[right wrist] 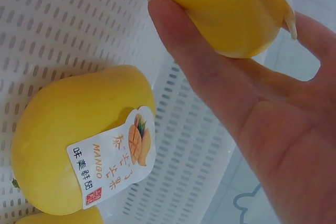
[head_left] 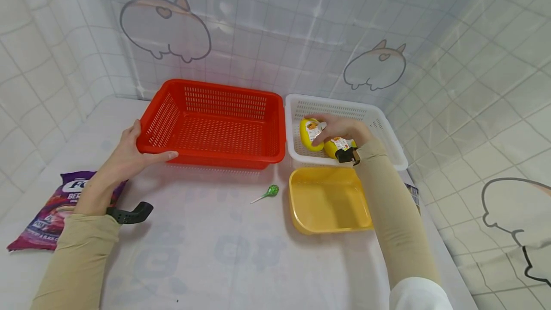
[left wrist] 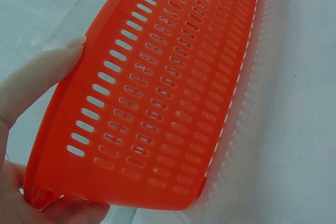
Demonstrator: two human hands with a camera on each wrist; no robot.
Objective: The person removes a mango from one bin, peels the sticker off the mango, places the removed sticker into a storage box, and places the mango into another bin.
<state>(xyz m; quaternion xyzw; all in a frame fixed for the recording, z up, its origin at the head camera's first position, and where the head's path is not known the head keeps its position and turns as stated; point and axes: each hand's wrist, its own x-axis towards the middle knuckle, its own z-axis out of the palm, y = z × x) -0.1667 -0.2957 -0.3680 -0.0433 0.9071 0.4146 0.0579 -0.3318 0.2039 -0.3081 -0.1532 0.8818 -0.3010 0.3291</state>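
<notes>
My left hand (head_left: 125,154) grips the front left corner of a red slotted plastic basket (head_left: 211,159). In the left wrist view the thumb lies on the rim and the other fingers curl round the corner. Over at the white basket (head_left: 389,149), my right hand (head_left: 337,128) holds a yellow mango (right wrist: 226,14) between thumb and fingers. Another mango (right wrist: 79,124), with a white printed label, lies in the white basket beneath that hand. A sliver of yellow (right wrist: 68,217) shows at the bottom of the right wrist view, mostly out of frame.
A yellow tub (head_left: 329,204) stands in front of the white basket, partly behind my right forearm. Left of it lies a green lollipop (head_left: 272,190). A purple snack bag (head_left: 49,216) rests by my left forearm. Behind the baskets rises a grid-patterned curtain (head_left: 249,27).
</notes>
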